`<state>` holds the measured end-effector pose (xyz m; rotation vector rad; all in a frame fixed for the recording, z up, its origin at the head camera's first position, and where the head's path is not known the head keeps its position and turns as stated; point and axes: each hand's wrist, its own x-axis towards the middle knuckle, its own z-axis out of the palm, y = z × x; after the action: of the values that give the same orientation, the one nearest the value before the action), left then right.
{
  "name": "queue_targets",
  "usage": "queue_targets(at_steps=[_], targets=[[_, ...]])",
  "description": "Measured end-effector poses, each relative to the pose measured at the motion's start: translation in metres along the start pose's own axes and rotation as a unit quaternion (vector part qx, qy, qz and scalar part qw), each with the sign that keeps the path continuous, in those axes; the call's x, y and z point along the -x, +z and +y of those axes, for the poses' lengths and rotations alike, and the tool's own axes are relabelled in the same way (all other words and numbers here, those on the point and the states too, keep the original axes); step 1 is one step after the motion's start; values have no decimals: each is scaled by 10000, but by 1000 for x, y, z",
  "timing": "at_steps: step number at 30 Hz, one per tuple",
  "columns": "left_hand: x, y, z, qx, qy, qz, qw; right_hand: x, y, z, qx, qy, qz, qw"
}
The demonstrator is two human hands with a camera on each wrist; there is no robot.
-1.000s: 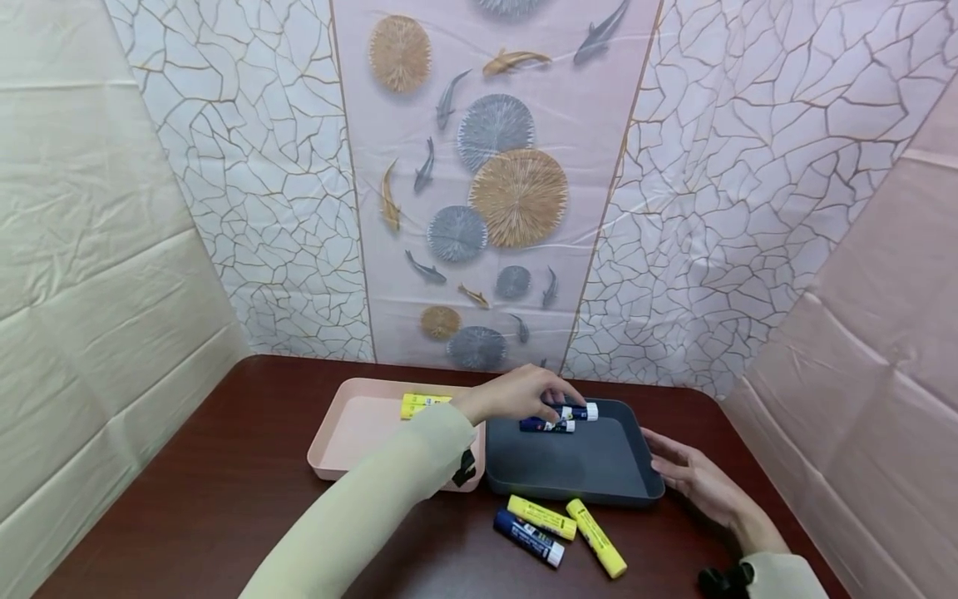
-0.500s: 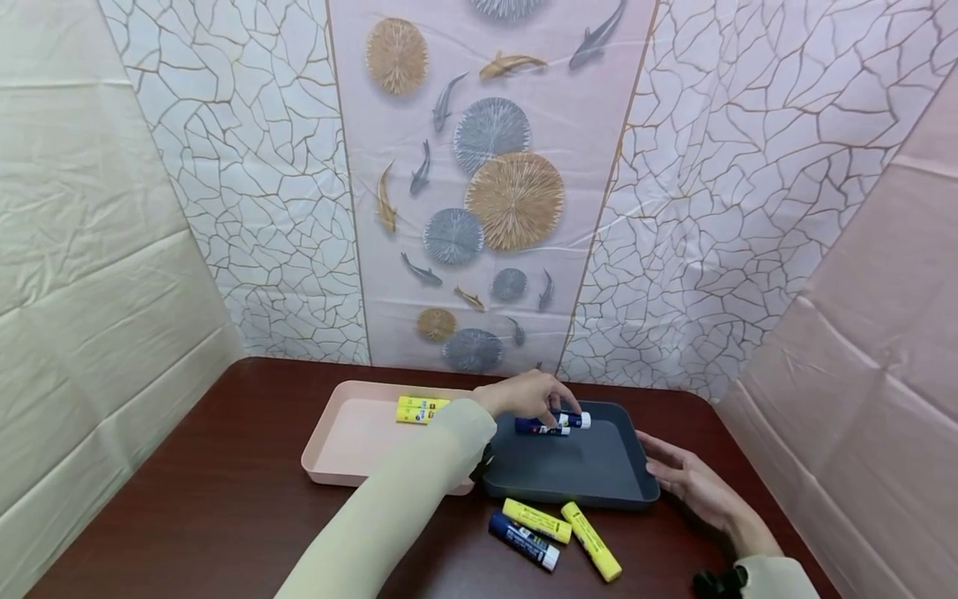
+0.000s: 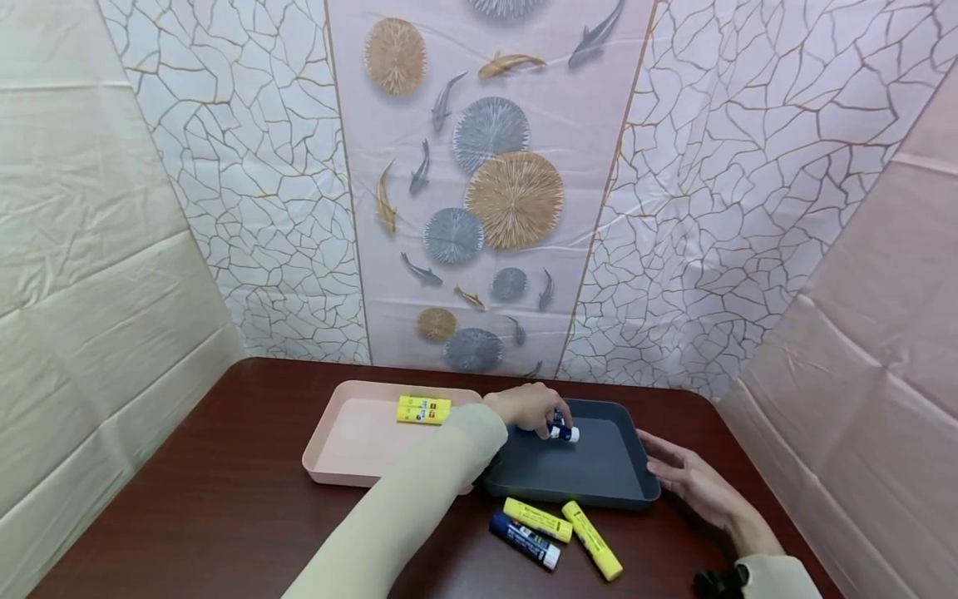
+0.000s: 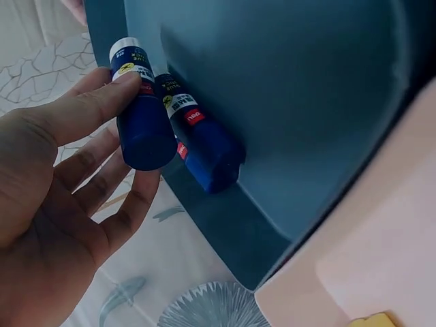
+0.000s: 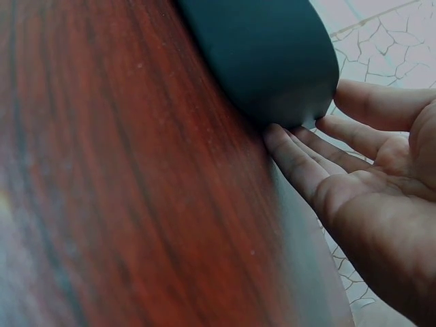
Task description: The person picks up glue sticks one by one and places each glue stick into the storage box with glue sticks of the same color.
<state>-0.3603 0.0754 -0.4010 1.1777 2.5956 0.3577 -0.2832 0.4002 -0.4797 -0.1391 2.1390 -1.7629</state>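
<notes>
A blue glue stick (image 4: pixel 146 126) with a white cap is pinched between the thumb and fingers of my left hand (image 3: pixel 527 406), over the back left part of the dark grey tray (image 3: pixel 591 457). Close beside it in the left wrist view, other blue glue sticks (image 4: pixel 204 139) lie against the tray's wall; one is mostly hidden. At the tray's right end, my right hand (image 3: pixel 692 478) touches the outer wall with its fingertips, its fingers extended, as the right wrist view also shows.
Left of the dark tray stands a pink tray (image 3: pixel 340 441), holding yellow glue sticks (image 3: pixel 423 410). In front, on the brown table (image 3: pixel 187 499), lie two yellow glue sticks (image 3: pixel 591 541) and a blue glue stick (image 3: pixel 524 539). A patterned cloth (image 3: pixel 479 291) hangs behind.
My left hand has come slightly forward and lower, bringing its glue stick toward the front of the tray. The right hand stays at the tray's end.
</notes>
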Motion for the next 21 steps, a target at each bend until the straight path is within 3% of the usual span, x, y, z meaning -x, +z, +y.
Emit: queue_targets(at_steps=[7, 17, 21], targets=[[-9, 3, 4, -255, -94, -99, 9996, 1, -1, -1, 6, -33, -53, 10000], [-10, 8, 10, -392, -337, -151, 9985, -1, -1, 1, 41, 55, 21, 10000], [-11, 14, 11, -700, -242, -120, 9972, -1, -1, 1, 50, 85, 74, 9999]])
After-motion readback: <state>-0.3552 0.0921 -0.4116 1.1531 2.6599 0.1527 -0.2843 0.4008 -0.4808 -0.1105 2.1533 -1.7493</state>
